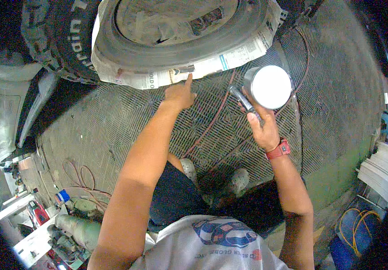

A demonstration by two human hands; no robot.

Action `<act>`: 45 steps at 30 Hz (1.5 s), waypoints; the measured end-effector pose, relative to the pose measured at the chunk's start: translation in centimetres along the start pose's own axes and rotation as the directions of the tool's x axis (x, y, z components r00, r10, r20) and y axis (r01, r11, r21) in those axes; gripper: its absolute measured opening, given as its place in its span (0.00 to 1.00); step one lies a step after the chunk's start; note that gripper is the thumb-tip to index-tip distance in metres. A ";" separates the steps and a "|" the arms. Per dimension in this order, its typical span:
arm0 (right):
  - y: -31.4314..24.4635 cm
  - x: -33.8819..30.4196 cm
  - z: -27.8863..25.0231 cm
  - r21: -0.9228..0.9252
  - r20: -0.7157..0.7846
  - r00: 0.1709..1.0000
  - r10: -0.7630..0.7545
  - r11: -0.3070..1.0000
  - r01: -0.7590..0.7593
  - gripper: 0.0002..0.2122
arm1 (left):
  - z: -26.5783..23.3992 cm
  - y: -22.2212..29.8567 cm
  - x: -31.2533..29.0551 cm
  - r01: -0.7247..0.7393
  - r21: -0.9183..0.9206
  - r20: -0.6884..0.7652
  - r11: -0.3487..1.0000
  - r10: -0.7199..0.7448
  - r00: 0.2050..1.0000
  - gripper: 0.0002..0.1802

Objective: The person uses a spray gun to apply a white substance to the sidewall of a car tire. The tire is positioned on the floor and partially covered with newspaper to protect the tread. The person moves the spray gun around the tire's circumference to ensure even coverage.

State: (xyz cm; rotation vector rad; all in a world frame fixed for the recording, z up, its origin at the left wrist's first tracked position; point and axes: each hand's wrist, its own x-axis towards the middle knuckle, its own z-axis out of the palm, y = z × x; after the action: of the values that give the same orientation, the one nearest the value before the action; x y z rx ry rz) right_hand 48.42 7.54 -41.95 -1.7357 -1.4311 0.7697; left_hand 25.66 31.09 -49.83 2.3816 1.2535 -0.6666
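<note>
In front of me stands a wheel (pixel 144 56) with newspaper (pixel 162 79) tucked round its rim, between the grey ring and the tyre. My left hand (pixel 180 95) is at the paper's lower edge, its index finger stretched out to it and the other fingers loosely bent. It grips nothing that I can see. Away from the wheel, to the right, my right hand (pixel 264 128) is wrapped round a spray gun (pixel 246 102), with a round, white-topped cup (pixel 271 87) on it. The cup hides part of the gun and some fingers.
A reddish hose (pixel 214 118) runs across the ribbed floor mat (pixel 338 90) and coils at the left. A black tyre (pixel 74 36) with raised white letters is at the upper left. Tools and a green tank (pixel 79 227) lie lower left; a blue container (pixel 351 243) with yellow cord stands lower right.
</note>
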 end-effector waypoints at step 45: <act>-3.6 7.8 5.0 0.574 -0.095 0.952 0.292 0.797 -0.187 0.28 | -1.7 5.6 -2.1 -0.388 -0.792 0.090 0.472 0.718 0.690 0.17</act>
State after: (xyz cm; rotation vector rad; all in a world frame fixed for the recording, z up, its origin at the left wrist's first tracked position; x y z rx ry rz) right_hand 43.93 16.36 -41.54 -1.4795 -0.7540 1.0208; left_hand 29.73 27.53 -46.69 1.6511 0.3237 -0.3160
